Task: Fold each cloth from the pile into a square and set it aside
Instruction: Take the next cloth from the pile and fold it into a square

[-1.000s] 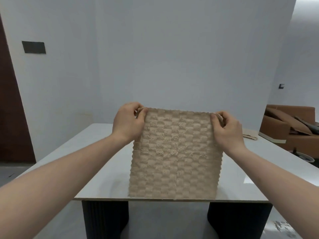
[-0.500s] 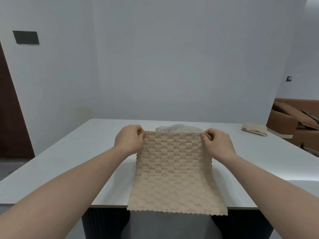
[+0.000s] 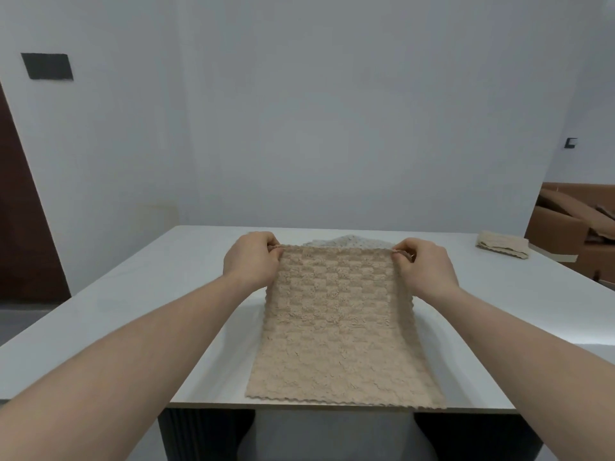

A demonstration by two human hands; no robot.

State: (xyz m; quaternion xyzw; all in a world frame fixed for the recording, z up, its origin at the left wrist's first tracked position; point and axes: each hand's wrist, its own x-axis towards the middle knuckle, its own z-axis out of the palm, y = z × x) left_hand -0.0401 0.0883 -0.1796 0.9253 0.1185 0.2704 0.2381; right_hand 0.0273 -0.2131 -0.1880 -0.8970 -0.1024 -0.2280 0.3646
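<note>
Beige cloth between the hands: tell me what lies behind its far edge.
A pale cloth pile peeks over the beige cloth; only its top shows, the rest is covered.

Cloth (image 3: 339,327) lies on the bench (image 3: 133,311), centred, near edge at the bench's front edge. Left hand (image 3: 251,259) grips its far-left corner, right hand (image 3: 424,267) its far-right corner. Pile (image 3: 346,241) sits just behind the cloth's far edge, between the hands. Folded cloth (image 3: 502,248) sits far right on the bench, well apart. Sofa (image 3: 572,221) stands beyond the bench's right side.
</note>
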